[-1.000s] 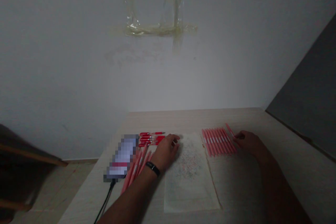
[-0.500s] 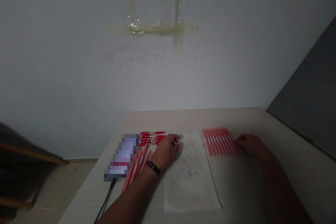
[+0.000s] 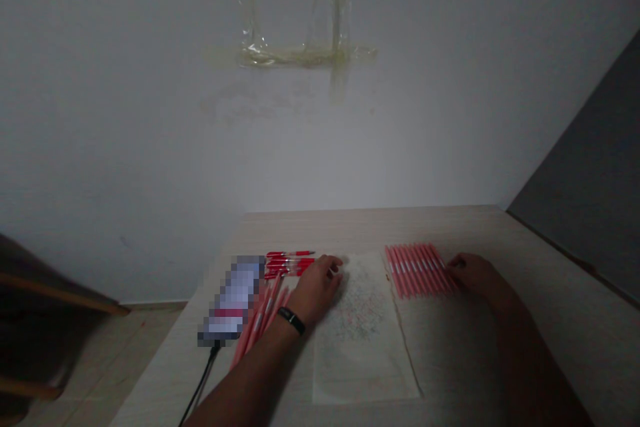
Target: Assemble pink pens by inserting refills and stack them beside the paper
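On the right of the table lies a row of pink pens, side by side and slightly slanted. The fingertips of my right hand are closed at the right end of this row, on the outermost pink pen. My left hand, with a black wristband, rests at the upper left of a paper sheet covered in small scribbles. Its fingers are loosely bent and apart, and nothing shows between them. Red pens lie just left of that hand. A loose bunch of pink pens is partly hidden by my left forearm.
A phone, blurred out, lies at the left of the table with a black cable running off it. Behind the table stands a wall with old tape on it. Dark furniture with wooden bars is at far left.
My right hand has brought a tilted pink pen down against the right end of the row, where it now lies in line with the others. My left hand has stayed still.
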A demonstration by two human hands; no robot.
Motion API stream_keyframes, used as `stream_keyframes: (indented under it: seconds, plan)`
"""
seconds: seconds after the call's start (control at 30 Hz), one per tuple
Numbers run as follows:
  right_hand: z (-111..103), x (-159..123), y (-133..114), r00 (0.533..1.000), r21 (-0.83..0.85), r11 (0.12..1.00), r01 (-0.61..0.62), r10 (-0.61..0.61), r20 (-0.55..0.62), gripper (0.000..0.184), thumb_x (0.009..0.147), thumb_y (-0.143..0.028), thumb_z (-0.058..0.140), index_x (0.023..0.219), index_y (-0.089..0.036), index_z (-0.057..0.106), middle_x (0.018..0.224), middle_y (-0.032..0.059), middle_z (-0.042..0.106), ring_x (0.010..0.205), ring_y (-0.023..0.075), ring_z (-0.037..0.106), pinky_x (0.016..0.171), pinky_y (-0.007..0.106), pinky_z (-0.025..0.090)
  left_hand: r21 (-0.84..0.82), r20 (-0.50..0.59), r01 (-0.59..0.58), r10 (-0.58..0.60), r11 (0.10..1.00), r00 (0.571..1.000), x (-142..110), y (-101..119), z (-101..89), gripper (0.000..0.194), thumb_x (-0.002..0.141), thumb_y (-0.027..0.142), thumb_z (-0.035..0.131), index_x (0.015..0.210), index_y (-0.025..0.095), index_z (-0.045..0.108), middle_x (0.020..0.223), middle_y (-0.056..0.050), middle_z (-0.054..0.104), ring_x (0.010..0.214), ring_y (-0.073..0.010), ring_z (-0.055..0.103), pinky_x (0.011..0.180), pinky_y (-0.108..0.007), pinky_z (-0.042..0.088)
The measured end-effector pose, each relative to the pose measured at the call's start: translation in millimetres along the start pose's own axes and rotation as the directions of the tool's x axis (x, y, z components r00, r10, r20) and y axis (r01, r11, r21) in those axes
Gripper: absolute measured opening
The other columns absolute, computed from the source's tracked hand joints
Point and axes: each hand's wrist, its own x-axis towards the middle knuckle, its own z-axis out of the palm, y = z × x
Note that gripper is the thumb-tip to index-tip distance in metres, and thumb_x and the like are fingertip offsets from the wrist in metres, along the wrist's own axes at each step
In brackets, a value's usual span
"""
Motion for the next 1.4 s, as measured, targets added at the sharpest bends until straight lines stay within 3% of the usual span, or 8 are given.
stream_keyframes:
  seconds: [0.57,0.9,1.0,1.13,1.3,1.4]
  plan:
    - [0.0,0.9,-3.3,1.0,-0.01,1.0,0.021,-0.021,-0.016,0.009,0.075,-0.025,0.068,0.08,-0.019,0.073,0.081,0.0086,0.075,0.075,0.0215,0.07,0.066,0.029,0.047,0.018,0.026,-0.008,0.008,1.0,1.0,0.6,4.0,-2.0,0.025,0.089,0.024,0.055,0.111,0.017,0.064,0.101,-0.009,0.069,0.086,-0.0195,0.064,0.077,-0.032,0.051]
    - [-4.2,-5.8,-18.9,0.998,-0.051,0.999,-0.002,-0.001,-0.064,0.026,0.086,-0.041,0.058,0.082,-0.018,0.071,0.083,0.0122,0.074,0.074,0.0234,0.069,0.065,0.032,0.045,0.02,0.03,0.006,-0.007,1.0,1.0,0.7,8.5,-5.0,0.024,0.087,0.021,0.057,0.109,0.017,0.065,0.099,-0.009,0.069,0.083,-0.0196,0.063,0.078,-0.033,0.05]
    - [-1.6,-10.7,-33.8,0.993,-0.045,0.999,0.025,-0.03,-0.11,0.027,0.088,-0.042,0.057,0.083,-0.018,0.069,0.082,0.0121,0.074,0.072,0.0223,0.068,0.063,0.031,0.042,0.027,0.038,-0.001,0.0,1.0,0.999,0.7,10.2,-5.8,0.022,0.086,0.02,0.057,0.105,0.018,0.067,0.098,-0.008,0.069,0.083,-0.0194,0.063,0.079,-0.033,0.049]
    - [3.3,-23.5,-68.3,0.979,-0.028,0.987,0.161,-0.163,-0.123,0.017,0.088,-0.033,0.057,0.084,-0.02,0.067,0.081,0.0074,0.073,0.07,0.0177,0.065,0.062,0.027,0.038,0.053,0.075,0.019,-0.022,0.998,0.997,1.1,13.8,-8.2,0.019,0.086,0.02,0.056,0.1,0.018,0.068,0.096,-0.008,0.069,0.084,-0.0196,0.063,0.078,-0.031,0.048]
    - [6.2,-51.8,-130.2,0.92,-0.055,0.92,0.388,-0.39,-0.034,0.019,0.089,-0.031,0.056,0.075,-0.02,0.061,0.067,0.0017,0.066,0.061,0.0141,0.057,0.058,0.025,0.031,0.064,0.124,0.046,-0.054,0.997,0.991,1.3,18.4,-13.4,0.017,0.085,0.019,0.054,0.092,0.016,0.069,0.09,-0.008,0.07,0.081,-0.0181,0.062,0.074,-0.027,0.045]
    - [9.9,-67.0,-163.5,0.885,0.018,0.887,0.462,-0.463,0.045,0.013,0.089,-0.027,0.057,0.081,-0.02,0.063,0.067,0.0007,0.066,0.058,0.0128,0.057,0.057,0.024,0.031,0.077,0.123,0.021,-0.03,0.997,0.992,0.9,20.3,-15.4,0.017,0.086,0.02,0.053,0.089,0.016,0.069,0.088,-0.008,0.07,0.078,-0.0179,0.061,0.071,-0.027,0.043]
